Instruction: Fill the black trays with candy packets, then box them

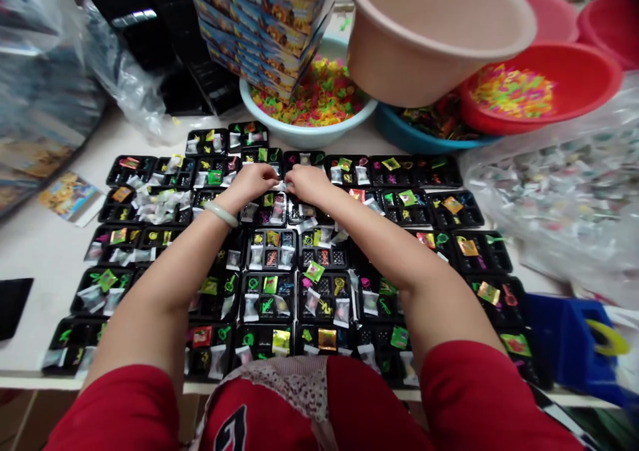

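Both hands are over rows of black compartment trays (272, 248). My left hand (255, 179), with a pale bangle (221, 213) on its wrist, has its fingers pinched at a small white-wrapped packet (279, 186). Close beside it, my right hand (305, 182) is closed too, fingertips meeting the same packet. Part of the packet is hidden by the fingers. The trays hold small bright plastic trinkets, shiny square sachets (314, 271) and white-wrapped pieces. A loose heap of white-wrapped packets (162, 205) lies on trays to the left of my left hand.
Behind the trays stand a pale blue basin (304, 132) of colourful plastic pieces, a beige tub (434, 45) and a red basin (594, 98). Stacked printed boxes (259, 25) rise at the back. A clear bag of wrapped packets (549, 191) lies right, near a blue tape dispenser (564, 338).
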The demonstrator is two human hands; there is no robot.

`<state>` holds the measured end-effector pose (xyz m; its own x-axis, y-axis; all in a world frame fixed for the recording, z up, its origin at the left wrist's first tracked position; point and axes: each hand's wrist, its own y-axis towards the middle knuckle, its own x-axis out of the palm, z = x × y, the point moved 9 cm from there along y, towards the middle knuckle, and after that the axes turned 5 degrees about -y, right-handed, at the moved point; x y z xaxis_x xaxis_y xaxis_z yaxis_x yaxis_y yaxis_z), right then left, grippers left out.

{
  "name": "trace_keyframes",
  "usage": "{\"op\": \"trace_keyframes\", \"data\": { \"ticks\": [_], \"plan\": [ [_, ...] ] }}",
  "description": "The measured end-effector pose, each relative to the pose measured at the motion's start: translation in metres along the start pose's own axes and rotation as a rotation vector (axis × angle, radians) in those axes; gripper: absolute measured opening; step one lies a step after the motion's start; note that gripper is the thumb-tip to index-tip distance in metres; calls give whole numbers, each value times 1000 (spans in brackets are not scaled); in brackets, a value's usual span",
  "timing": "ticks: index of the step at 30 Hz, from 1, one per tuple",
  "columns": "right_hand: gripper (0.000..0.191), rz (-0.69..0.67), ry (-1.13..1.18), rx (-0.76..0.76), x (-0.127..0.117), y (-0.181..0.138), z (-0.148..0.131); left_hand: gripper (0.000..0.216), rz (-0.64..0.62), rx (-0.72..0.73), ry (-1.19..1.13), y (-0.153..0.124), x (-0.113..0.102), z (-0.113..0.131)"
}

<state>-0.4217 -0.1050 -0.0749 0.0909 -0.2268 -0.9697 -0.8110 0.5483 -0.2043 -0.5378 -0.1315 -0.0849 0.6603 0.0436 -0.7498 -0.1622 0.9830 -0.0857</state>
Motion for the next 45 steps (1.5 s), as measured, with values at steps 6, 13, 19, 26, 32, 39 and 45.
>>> {"op": "trace_keyframes", "data": {
  "ticks": [6,13,19,26,32,39,45],
  "plan": [
    [34,-67,-118,-15,-2,12,-19,6,79,-7,-42,-2,-5,-3],
    [35,-93,-54,53,-1,25,-17,12,159,54,-194,-27,-14,13],
    [22,17,370,152,-18,-7,24,11,10,194,-168,-59,14,43],
    [15,-53,298,308,5,-88,58,9,-173,309,174,-69,64,81],
    [23,-141,162,319,21,-95,54,26,-304,347,320,-76,91,98],
    [28,-47,151,142,5,-73,39,21,-270,302,318,-79,90,95],
    [43,-155,149,-99,12,-52,9,16,-48,206,-42,-73,48,65]
  ]
}}
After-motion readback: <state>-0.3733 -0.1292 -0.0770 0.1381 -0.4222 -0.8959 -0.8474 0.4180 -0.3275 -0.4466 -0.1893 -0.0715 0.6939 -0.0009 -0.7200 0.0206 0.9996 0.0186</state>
